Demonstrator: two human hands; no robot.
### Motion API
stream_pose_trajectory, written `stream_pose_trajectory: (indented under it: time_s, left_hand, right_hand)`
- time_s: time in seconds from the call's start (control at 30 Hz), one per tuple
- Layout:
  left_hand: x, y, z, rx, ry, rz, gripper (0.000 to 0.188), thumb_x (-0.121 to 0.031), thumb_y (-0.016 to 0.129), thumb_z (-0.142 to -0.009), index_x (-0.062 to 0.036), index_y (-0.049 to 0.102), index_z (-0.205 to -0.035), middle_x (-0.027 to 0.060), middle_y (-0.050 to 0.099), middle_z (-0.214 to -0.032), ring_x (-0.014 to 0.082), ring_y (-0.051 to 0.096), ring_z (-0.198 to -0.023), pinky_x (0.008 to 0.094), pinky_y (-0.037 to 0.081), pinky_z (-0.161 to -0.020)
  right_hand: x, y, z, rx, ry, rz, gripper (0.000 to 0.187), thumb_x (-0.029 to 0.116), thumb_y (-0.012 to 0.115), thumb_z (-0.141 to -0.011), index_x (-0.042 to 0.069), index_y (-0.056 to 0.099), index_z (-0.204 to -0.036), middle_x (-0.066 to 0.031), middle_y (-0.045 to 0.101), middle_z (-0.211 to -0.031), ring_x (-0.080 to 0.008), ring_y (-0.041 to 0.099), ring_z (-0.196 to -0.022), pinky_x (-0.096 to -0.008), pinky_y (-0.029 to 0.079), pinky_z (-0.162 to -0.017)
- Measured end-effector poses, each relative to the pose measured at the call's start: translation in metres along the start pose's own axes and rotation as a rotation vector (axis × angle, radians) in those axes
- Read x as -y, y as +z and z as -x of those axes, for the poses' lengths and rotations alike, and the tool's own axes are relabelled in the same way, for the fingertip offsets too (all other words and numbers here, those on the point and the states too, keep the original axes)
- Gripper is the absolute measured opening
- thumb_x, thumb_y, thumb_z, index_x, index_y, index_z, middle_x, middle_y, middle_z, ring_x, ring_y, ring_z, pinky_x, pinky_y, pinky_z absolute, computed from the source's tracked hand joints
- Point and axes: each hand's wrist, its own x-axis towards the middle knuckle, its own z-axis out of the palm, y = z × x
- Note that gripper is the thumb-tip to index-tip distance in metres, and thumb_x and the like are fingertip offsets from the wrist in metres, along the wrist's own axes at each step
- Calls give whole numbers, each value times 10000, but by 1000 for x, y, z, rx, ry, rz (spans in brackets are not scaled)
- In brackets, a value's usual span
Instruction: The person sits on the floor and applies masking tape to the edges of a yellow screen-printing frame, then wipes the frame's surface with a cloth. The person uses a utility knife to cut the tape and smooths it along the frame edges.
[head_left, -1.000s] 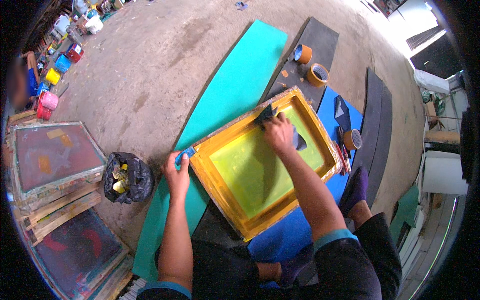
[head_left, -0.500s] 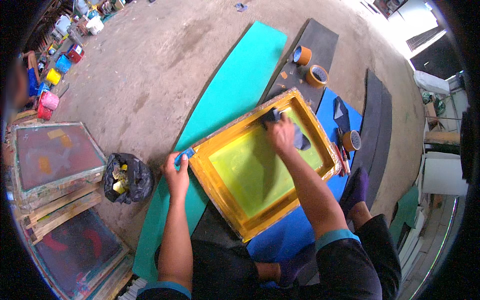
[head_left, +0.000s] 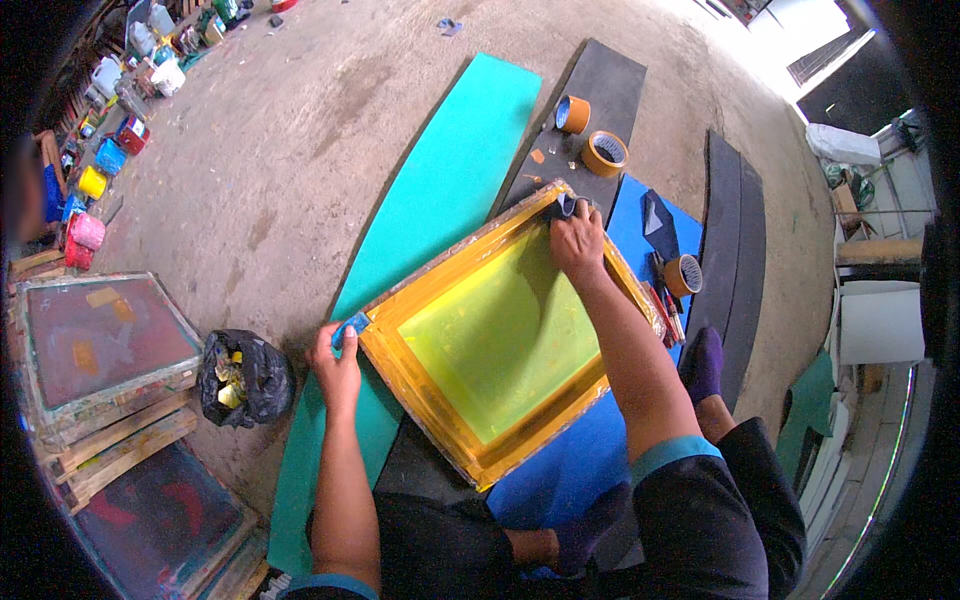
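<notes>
A screen printing frame point(head_left: 440, 455) with yellow-taped inner sides and a yellow-green mesh point(head_left: 490, 330) lies slanted over the long foam sheets. My left hand point(head_left: 335, 365) grips its left corner, the thumb on a blue patch point(head_left: 350, 327) there. At the far corner, my right hand point(head_left: 578, 240) is closed on a bunched dark cloth point(head_left: 568, 205) and presses it against the frame's inner edge. The fingers hide part of the cloth. A shadow from my right arm falls across the mesh.
Under the frame run green point(head_left: 430, 190), black point(head_left: 610, 85) and blue point(head_left: 560, 450) sheets. Tape rolls point(head_left: 605, 153) and pens point(head_left: 668, 310) lie beyond and to the right. On the left stand a black bag point(head_left: 250, 378) and stacked screens point(head_left: 110, 320). Another person point(head_left: 40, 190) is at far left.
My right hand has moved with the cloth from over the mesh to the frame's far corner. The cloth now looks more bunched. My left hand keeps its hold; the view has shifted slightly.
</notes>
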Motion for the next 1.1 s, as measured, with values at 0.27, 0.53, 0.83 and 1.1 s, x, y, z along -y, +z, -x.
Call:
stream_pose_trajectory:
  time_s: [0.27, 0.53, 0.83, 1.1]
  left_hand:
    - [-8, 1, 2, 13, 23, 11, 303, -324, 675, -988, -31, 674, -1067, 128, 699, -1004, 278, 611, -953, 436, 447, -921]
    - [-14, 4, 1, -17, 74, 25, 299, -302, 672, -993, -12, 660, -1067, 130, 691, -986, 269, 631, -931, 413, 483, -876]
    - [-9, 6, 1, -14, 76, 3, 313, -309, 663, -996, -8, 653, -1082, 147, 678, -1005, 286, 621, -945, 420, 473, -887]
    - [-10, -3, 3, -22, 107, -84, 337, -334, 640, -1007, -8, 656, -1088, 168, 684, -1026, 317, 622, -949, 435, 469, -893]
  right_hand:
    - [2, 0, 32, 61, 55, 88, 141, 211, 651, -841, 136, 770, -840, -55, 718, -919, -257, 573, -1069, -427, 447, -875]
    - [-29, 32, 128, 35, 181, 139, 154, 204, 645, -817, 108, 764, -800, -76, 710, -891, -284, 577, -1042, -458, 458, -838]
    - [7, 9, 1, -27, 56, -11, 167, 196, 634, -870, 115, 779, -853, -78, 740, -927, -274, 608, -1008, -415, 504, -782]
    - [-14, 10, 85, 88, 94, 5, 155, 192, 637, -856, 101, 761, -836, -90, 723, -893, -282, 611, -989, -418, 499, -756]
